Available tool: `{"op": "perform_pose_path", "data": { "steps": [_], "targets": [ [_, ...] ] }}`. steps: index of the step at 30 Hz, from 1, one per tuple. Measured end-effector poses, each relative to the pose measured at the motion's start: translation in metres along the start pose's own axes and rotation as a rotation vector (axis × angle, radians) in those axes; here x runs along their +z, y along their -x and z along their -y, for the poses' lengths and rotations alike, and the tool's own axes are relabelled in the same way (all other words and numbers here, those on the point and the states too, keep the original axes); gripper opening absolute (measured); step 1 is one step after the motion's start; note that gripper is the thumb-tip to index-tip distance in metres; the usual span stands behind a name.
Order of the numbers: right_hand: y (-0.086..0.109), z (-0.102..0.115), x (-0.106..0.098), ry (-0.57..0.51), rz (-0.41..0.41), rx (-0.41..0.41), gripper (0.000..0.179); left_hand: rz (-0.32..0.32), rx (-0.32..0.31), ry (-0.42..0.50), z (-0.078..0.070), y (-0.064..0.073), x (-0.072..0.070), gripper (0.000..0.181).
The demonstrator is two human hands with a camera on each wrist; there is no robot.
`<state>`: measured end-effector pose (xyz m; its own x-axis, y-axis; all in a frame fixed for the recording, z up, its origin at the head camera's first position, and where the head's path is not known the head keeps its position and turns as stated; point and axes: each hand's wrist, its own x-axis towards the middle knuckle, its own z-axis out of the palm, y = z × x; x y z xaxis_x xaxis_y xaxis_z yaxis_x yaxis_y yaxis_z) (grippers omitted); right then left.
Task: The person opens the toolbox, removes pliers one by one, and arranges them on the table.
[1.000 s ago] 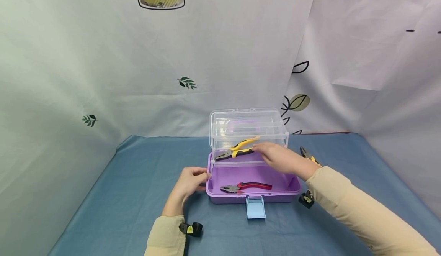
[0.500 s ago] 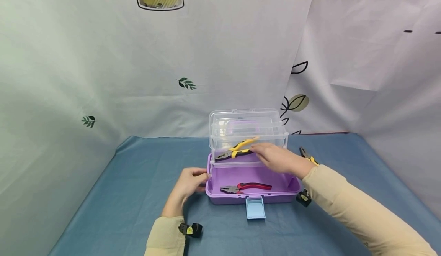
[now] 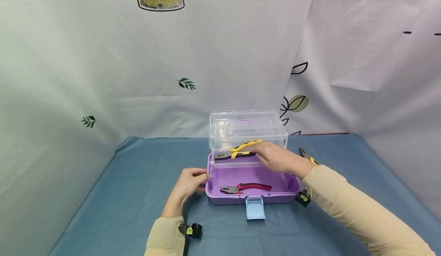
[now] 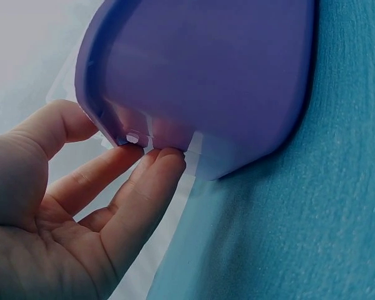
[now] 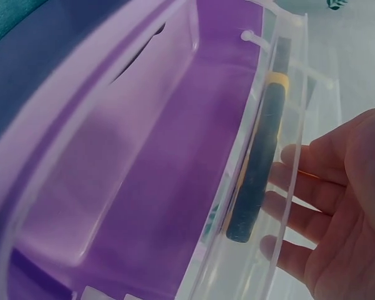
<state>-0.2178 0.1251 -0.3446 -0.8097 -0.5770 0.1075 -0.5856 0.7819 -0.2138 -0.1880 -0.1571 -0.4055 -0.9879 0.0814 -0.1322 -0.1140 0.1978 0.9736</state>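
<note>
A purple toolbox (image 3: 220, 201) stands with its clear lid raised and a clear tray (image 3: 248, 165) lifted at the back. Yellow-and-black pliers (image 3: 245, 154) lie in that tray, handles spread. My right hand (image 3: 275, 158) reaches over them, and in the right wrist view its fairly straight fingers (image 5: 300, 219) come right up to the handle (image 5: 262, 150). My left hand (image 3: 187, 181) holds the toolbox's left end, thumb at the rim and fingertips against the outer wall (image 4: 200, 75). Red-and-black pliers (image 3: 255, 186) rest on the box floor.
Another pair of yellow-handled pliers (image 3: 304, 153) lies on the blue cloth right of the box, partly hidden by my right arm. A light blue latch (image 3: 255, 210) hangs open at the front. A pale curtain (image 3: 241, 56) rises behind the table.
The upper handle of the yellow-and-black pliers has swung slightly down and to the right, close by my right fingers. My left hand and the toolbox have stayed in place.
</note>
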Motion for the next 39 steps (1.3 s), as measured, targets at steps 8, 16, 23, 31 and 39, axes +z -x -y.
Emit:
{"op": "perform_pose_path", "data": {
  "steps": [8,16,23,31,39],
  "targets": [
    [0.005,0.004,-0.003,-0.030,0.001,-0.008,0.030,0.021,0.014,-0.005,-0.004,0.004,-0.002,0.029],
    [0.004,-0.002,-0.002,-0.069,-0.001,0.011,0.031,0.005,0.001,-0.012,0.016,-0.012,-0.002,0.029],
    [0.002,-0.010,-0.004,-0.073,0.057,0.081,0.042,0.010,0.003,-0.013,0.027,-0.021,-0.002,0.030],
    [-0.005,-0.013,-0.007,-0.115,0.119,0.215,0.053,0.008,0.001,-0.005,0.027,-0.021,-0.003,0.030],
    [-0.006,-0.009,-0.008,-0.097,0.123,0.282,0.054,0.016,0.006,-0.013,0.025,-0.018,-0.004,0.031]
  ]
}}
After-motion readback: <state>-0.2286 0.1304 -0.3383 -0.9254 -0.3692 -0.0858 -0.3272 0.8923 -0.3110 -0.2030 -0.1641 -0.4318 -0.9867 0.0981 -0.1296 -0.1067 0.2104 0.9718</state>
